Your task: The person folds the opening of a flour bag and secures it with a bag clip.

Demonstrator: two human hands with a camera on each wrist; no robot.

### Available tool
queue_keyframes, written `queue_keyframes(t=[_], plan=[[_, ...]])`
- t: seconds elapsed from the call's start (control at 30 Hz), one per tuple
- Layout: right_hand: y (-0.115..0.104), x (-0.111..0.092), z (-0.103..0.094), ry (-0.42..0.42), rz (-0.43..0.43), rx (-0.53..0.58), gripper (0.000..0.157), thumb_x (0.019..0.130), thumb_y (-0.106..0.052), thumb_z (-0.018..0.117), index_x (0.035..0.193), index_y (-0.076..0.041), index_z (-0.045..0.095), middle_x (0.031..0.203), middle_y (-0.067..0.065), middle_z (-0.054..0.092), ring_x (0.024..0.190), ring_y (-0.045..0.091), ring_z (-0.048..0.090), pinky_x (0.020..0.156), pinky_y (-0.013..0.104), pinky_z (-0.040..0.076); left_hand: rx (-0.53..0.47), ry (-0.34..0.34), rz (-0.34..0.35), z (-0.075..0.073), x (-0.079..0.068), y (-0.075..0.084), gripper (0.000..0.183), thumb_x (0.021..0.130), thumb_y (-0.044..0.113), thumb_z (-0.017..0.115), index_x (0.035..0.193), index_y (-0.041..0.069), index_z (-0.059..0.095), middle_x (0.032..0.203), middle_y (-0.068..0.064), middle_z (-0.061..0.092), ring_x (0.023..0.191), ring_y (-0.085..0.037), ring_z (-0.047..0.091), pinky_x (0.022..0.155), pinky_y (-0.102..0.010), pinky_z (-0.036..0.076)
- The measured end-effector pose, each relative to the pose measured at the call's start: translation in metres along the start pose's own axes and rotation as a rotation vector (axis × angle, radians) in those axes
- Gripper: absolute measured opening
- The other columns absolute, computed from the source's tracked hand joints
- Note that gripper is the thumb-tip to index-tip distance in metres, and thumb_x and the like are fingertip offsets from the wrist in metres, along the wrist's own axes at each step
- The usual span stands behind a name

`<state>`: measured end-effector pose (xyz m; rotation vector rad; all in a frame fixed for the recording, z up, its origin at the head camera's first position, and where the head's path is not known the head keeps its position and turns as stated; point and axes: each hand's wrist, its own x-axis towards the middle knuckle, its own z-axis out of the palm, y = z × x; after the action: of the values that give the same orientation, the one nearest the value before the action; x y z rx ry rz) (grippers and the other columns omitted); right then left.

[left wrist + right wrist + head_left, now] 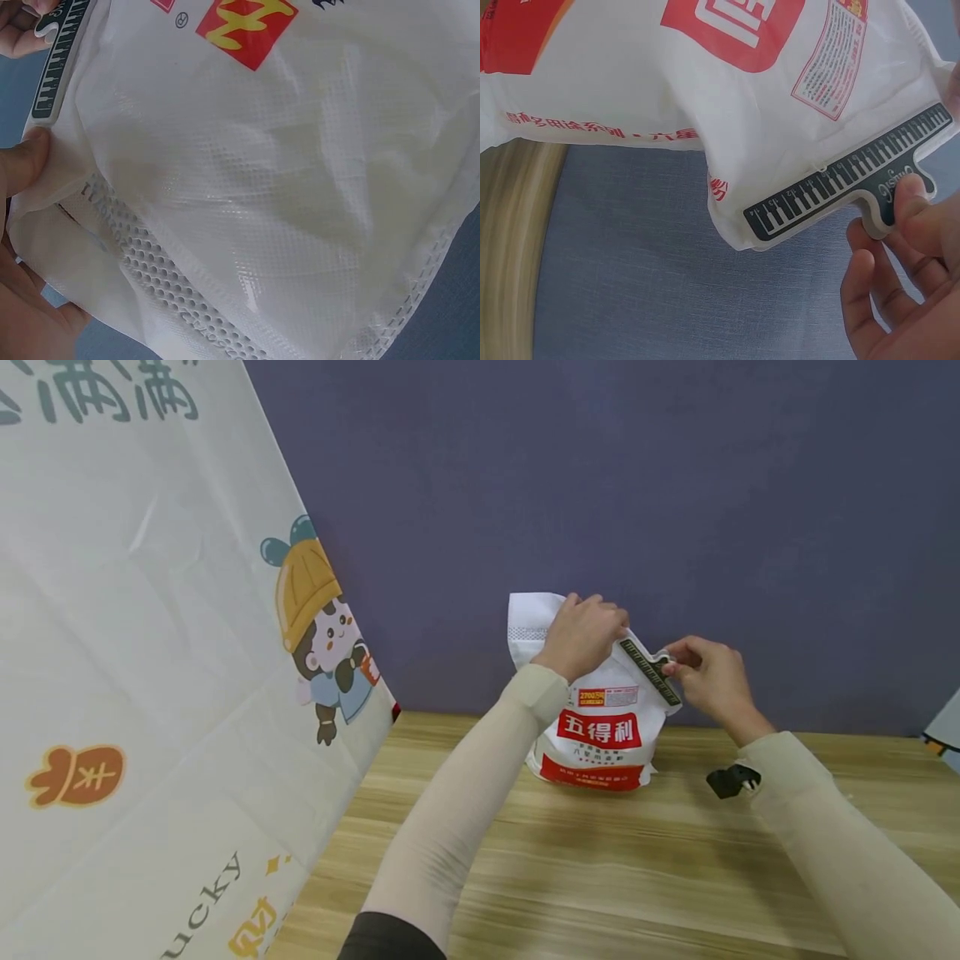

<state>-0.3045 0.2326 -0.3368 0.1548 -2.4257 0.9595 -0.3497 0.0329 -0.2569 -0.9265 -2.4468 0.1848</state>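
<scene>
A white flour bag (pixel 600 731) with red printed panels stands on the wooden table against the dark backdrop. My left hand (pixel 585 639) grips its top edge; in the left wrist view the thumb (pixel 26 161) presses the folded plastic just below the end of the clip. Along the bag's slanting upper right edge sits a long clip (pixel 847 180) with a piano-key pattern. Thumb and fingers of my right hand (pixel 712 681) pinch the clip's handle tab. To the left of my left hand, a corner of the bag top with a dotted band (pixel 161 266) sticks up.
A white printed sheet (pixel 187 652) with cartoon figures slopes along the left side of the wooden table (pixel 585 877). The dark blue-grey backdrop (pixel 600 468) rises right behind the bag. A small black object (pixel 727 781) is by the right cuff.
</scene>
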Motion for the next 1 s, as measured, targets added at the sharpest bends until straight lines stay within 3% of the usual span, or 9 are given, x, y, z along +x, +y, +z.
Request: queue_keyframes(t=[0.13,0.4,0.8,1.0], plan=[[0.001,-0.002,0.000,-0.003,0.013,0.006,0.022,0.098,-0.008,0.067,0.118,0.000,0.069,0.108,0.024,0.073,0.094,0.040,0.071,0.074,0.049,0.055,-0.001,0.004,0.006,0.000,0.001,0.001,0.026,0.106,0.038,0.054,0.123,0.030,0.072,0.121,0.015,0.073,0.111,-0.009,0.063,0.094,-0.032,0.043],[0.001,-0.006,0.002,-0.018,0.009,0.001,0.026,0.100,-0.011,0.065,0.124,0.000,0.066,0.110,0.026,0.071,0.098,0.042,0.068,0.078,0.057,0.055,-0.001,0.017,0.013,0.001,-0.001,0.001,0.026,0.105,0.037,0.055,0.123,0.030,0.072,0.121,0.015,0.073,0.110,-0.010,0.063,0.094,-0.033,0.043],[0.001,-0.010,0.003,-0.054,0.007,0.024,0.033,0.103,-0.018,0.062,0.131,0.000,0.062,0.118,0.027,0.068,0.110,0.045,0.064,0.086,0.061,0.052,-0.005,0.025,0.019,0.002,-0.003,0.000,0.025,0.105,0.038,0.055,0.122,0.030,0.072,0.119,0.014,0.073,0.109,-0.010,0.063,0.093,-0.032,0.043],[0.000,-0.015,0.000,-0.051,-0.005,0.050,0.040,0.104,-0.023,0.059,0.137,0.001,0.057,0.127,0.027,0.060,0.117,0.046,0.059,0.090,0.062,0.050,-0.023,0.040,0.023,0.002,-0.005,0.000,0.025,0.106,0.038,0.054,0.124,0.031,0.070,0.122,0.014,0.073,0.110,-0.009,0.062,0.096,-0.032,0.042]])
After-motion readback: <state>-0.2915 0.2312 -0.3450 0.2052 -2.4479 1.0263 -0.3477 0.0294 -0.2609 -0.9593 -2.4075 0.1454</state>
